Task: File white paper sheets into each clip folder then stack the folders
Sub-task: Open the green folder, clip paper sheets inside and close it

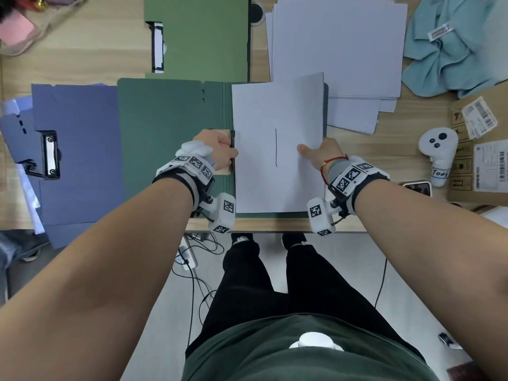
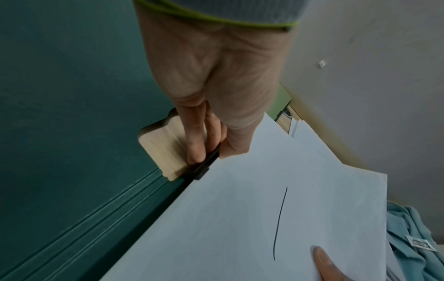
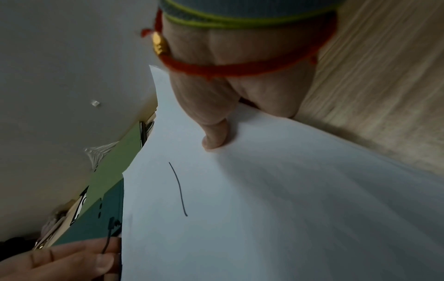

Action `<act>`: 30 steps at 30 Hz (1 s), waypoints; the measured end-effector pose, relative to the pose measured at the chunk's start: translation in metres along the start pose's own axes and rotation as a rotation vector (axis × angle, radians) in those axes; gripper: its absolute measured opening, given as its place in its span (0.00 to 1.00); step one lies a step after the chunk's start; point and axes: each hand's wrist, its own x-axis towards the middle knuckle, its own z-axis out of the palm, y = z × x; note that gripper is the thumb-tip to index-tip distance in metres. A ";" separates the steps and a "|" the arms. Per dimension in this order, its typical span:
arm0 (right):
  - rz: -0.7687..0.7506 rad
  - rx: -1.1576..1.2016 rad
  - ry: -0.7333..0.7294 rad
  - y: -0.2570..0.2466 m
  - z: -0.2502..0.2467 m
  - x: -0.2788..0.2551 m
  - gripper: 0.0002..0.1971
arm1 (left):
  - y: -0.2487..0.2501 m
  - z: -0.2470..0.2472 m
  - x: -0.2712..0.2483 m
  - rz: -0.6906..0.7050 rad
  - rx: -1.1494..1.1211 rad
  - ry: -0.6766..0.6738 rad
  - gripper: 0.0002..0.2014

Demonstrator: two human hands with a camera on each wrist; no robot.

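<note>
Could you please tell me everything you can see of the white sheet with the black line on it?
The white sheet is plain paper with one thin black pen line down its middle. It lies over the right half of the open dark green folder, its left edge at the black clip. The left hand grips that clip; the right hand holds the sheet's right edge, thumb on top. More white sheets lie beyond it.

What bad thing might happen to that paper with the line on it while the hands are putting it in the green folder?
The left hand grips the black clip open. If it slips, the clip may snap shut before the paper is under it, or crease its edge. The right hand pinches only the right edge, so the sheet could go in crooked on the dark green folder.
</note>
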 end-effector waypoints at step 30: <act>0.017 -0.073 -0.085 -0.003 -0.006 -0.003 0.44 | 0.025 0.007 -0.023 0.004 0.319 0.157 0.18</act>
